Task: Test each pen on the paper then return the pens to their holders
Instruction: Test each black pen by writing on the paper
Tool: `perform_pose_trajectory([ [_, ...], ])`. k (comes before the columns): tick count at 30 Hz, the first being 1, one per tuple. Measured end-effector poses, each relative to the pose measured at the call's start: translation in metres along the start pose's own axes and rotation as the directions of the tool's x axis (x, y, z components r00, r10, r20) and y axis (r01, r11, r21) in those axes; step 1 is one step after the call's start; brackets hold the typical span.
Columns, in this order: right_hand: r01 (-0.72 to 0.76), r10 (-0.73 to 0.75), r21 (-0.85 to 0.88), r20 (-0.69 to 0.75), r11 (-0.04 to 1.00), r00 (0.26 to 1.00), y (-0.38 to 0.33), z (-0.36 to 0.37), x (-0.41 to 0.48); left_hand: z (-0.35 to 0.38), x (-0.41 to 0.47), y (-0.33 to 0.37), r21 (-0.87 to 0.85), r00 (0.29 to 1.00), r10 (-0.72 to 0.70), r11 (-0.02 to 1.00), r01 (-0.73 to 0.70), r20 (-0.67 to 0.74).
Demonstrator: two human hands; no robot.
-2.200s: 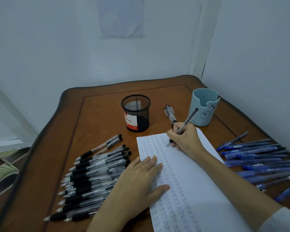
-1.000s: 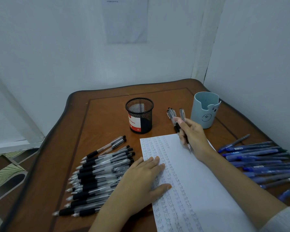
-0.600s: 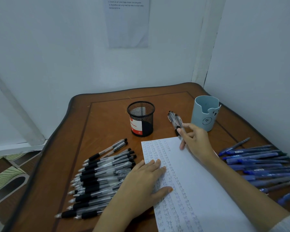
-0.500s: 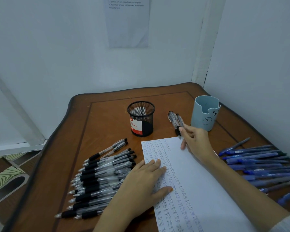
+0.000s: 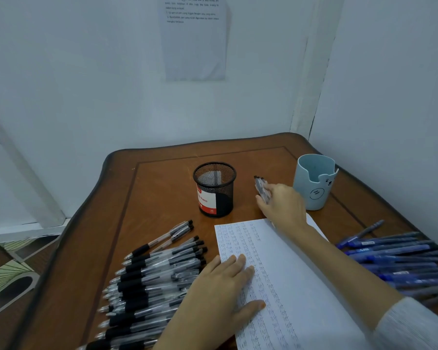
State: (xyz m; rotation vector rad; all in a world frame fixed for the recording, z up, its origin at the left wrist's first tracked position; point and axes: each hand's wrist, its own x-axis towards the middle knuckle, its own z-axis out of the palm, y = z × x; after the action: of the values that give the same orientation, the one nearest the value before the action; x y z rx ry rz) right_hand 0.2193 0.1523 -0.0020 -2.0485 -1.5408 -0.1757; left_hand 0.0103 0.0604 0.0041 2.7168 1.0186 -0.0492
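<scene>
Right hand (image 5: 281, 204): we are touching the small cluster of clear, black-tipped plastic pens (image 5: 261, 188) just ahead of it. The grip is blurred, so we cannot tell.
Left hand (image 5: 223, 286): we are pressing it flat on the white written-on paper (image 5: 301, 286).
Risk: we are judging that a careless nudge could roll these pens apart.

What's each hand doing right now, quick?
Left hand: open, pressing flat on the paper.
Right hand: fingers on the small pen cluster; whether it grips them cannot be told.
</scene>
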Motion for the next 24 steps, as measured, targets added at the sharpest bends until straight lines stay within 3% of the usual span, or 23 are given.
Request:
perform_pose_trajectory([
  [5,-0.006,0.002,-0.069,-0.064,0.998,0.998,-0.005,0.018,0.006,-0.002,0.001,0.000,-0.023,0.999,-0.007,1.000,0.007,0.035],
  [11,-0.105,0.113,0.186,-0.031,0.977,0.993,0.000,0.030,0.007,-0.001,0.001,0.000,-0.021,1.000,-0.008,1.000,0.009,0.014],
  [16,-0.142,0.142,0.236,0.017,0.961,0.990,0.001,0.023,0.003,0.000,0.001,0.000,-0.007,1.000,0.021,1.000,-0.021,-0.005],
  [20,-0.035,0.043,0.186,-0.039,0.982,0.998,-0.002,0.006,-0.014,0.000,-0.002,0.000,-0.006,0.984,0.055,0.998,-0.057,-0.167],
  [24,0.027,-0.050,0.343,0.059,0.939,0.997,-0.012,-0.006,-0.039,-0.004,-0.011,-0.003,-0.089,0.907,0.016,0.994,-0.059,-0.421],
])
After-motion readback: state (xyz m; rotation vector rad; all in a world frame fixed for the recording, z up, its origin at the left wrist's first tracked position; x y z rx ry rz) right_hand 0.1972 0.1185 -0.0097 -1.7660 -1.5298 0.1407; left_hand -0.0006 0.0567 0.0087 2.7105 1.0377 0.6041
